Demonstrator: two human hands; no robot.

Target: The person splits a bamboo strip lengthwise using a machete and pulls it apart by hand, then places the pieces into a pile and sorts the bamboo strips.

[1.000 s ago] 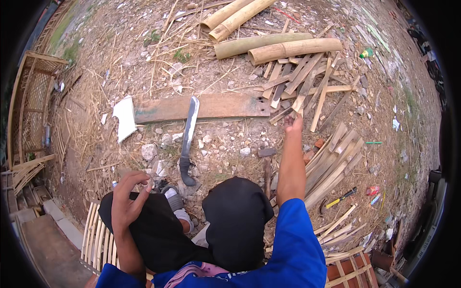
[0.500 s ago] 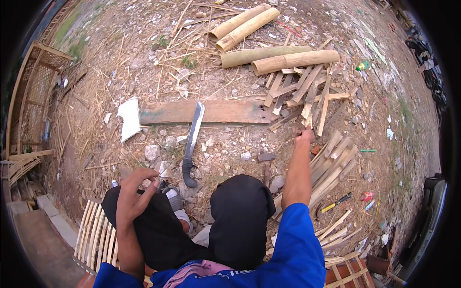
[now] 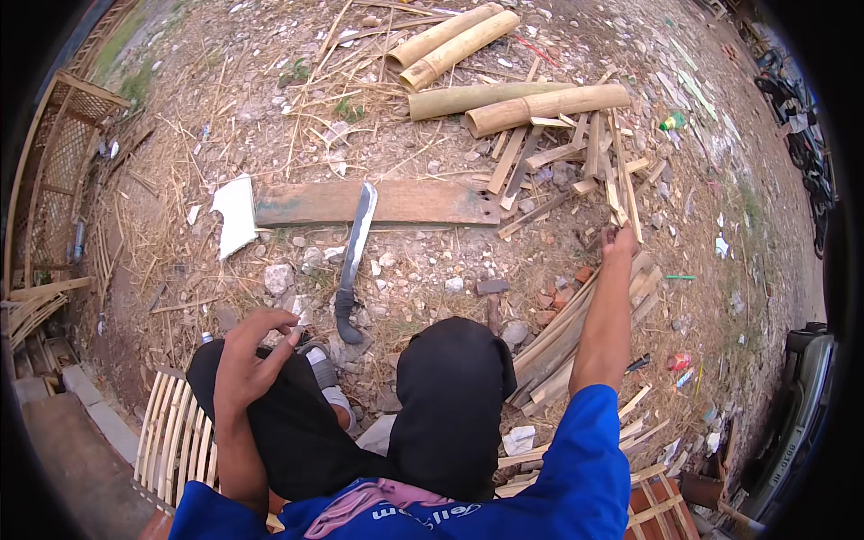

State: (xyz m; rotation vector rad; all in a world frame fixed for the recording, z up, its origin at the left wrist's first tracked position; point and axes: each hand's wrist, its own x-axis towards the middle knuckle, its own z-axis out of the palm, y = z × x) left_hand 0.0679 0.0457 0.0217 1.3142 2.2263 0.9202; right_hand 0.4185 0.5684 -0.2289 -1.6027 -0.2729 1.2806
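My right hand (image 3: 619,239) reaches out to the right and is closed on the near ends of a few split bamboo strips (image 3: 621,191). These lie at the right edge of a loose heap of similar strips (image 3: 540,160). Resting over my left knee, my left hand (image 3: 255,353) holds nothing, its fingers loosely bent and the thumb apart. In front of me a machete (image 3: 356,247) with a dark wrapped handle leans its blade tip on a wooden plank (image 3: 315,203). Beneath my right forearm is a bundle of longer bamboo strips (image 3: 576,326).
Several cut bamboo poles (image 3: 540,108) lie beyond the heap. A white broken sheet (image 3: 236,216) touches the plank's left end. A slatted bamboo piece (image 3: 175,432) is by my left side. Stones and a hammer-like tool (image 3: 492,301) lie before my right knee.
My right hand has moved right, and the strips in it have shifted right along the heap. My left hand has stayed over the knee. The view has shifted slightly.
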